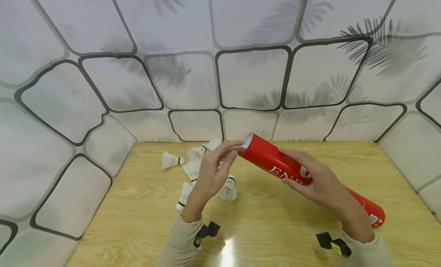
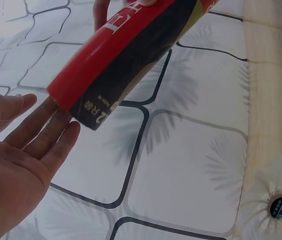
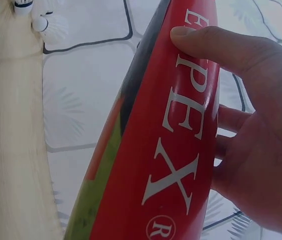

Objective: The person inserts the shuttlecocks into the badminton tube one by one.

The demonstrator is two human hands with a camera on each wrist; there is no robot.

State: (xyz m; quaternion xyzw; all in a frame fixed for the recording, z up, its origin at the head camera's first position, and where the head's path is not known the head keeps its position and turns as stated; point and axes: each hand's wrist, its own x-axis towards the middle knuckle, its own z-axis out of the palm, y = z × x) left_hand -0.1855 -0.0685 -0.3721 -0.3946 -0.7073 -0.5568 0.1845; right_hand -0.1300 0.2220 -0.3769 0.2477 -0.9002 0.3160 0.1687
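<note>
A long red shuttlecock tube is held tilted above the table, its silver-lined mouth up and to the left. My right hand grips it around the middle, thumb on the lettered side in the right wrist view. At the mouth, my left hand has its fingers extended. In the left wrist view, some fingertips of the left hand disappear at the tube's rim; whether they touch anything inside is hidden. Several white feather shuttlecocks lie loosely around the left hand, one shuttlecock just right of its wrist.
Light wood covers the tabletop. Pale patterned fabric rises behind it and along both sides. Dark camera mounts sit at the wrists.
</note>
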